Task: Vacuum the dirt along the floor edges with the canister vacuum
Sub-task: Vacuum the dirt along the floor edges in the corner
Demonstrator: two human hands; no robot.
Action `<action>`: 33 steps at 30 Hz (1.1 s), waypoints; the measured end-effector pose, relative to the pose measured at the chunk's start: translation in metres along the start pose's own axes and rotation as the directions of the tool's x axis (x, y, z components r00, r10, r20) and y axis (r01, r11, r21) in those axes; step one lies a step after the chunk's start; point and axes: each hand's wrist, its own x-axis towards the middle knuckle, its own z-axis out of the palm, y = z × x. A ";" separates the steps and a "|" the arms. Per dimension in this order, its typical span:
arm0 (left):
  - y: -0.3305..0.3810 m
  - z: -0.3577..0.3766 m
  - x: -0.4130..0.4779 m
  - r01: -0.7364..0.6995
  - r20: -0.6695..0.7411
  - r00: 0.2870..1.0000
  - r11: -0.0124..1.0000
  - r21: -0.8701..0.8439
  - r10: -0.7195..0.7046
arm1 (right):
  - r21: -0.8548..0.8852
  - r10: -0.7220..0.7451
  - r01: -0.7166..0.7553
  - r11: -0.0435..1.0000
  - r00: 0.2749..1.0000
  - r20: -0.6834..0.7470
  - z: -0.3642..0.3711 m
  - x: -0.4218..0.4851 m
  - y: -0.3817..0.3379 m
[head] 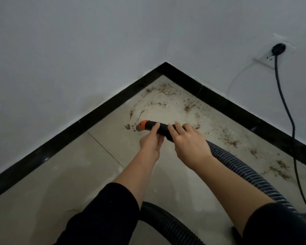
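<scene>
Gripping the black plastic vacuum wand with the orange nozzle tip (162, 130), both hands hold it low over the beige tiled floor (74, 175) at the centre of the frame. The left hand (151, 140) curls its fingers round the wand just behind the orange tip. The right hand (189, 140) wraps over it further back, where the grey ribbed flexible hose (237, 167) begins and runs off to the lower right.

The tip points left at a small patch of brown crumbly dirt (187, 108). More dirt lies scattered toward the corner and along the glossy black skirting board (113, 101) on the right side. The canister body cannot be made out clearly.

Several risks seem likely. A fast sweep could push crumbs aside instead of lifting them, and the narrow tip may miss dirt tucked against the skirting. The hose could drag through the uncleaned patch at right and spread it. Pulling far may also strain the black power cord (288, 112) hanging from the wall socket (265, 59).
</scene>
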 end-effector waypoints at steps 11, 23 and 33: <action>0.016 -0.010 0.018 0.022 -0.019 1.000 1.000 0.011 -0.022 | 0.023 0.009 -0.006 1.000 0.990 -0.139 0.024 0.022 -0.004; 0.021 -0.013 0.025 0.045 -0.013 0.999 0.999 0.006 -0.045 | 0.018 0.000 0.003 1.000 0.986 -0.166 0.030 0.031 -0.005; 0.017 -0.006 0.028 0.062 -0.007 0.998 0.998 0.009 -0.062 | 0.013 -0.006 0.009 1.000 0.980 -0.200 0.035 0.030 0.003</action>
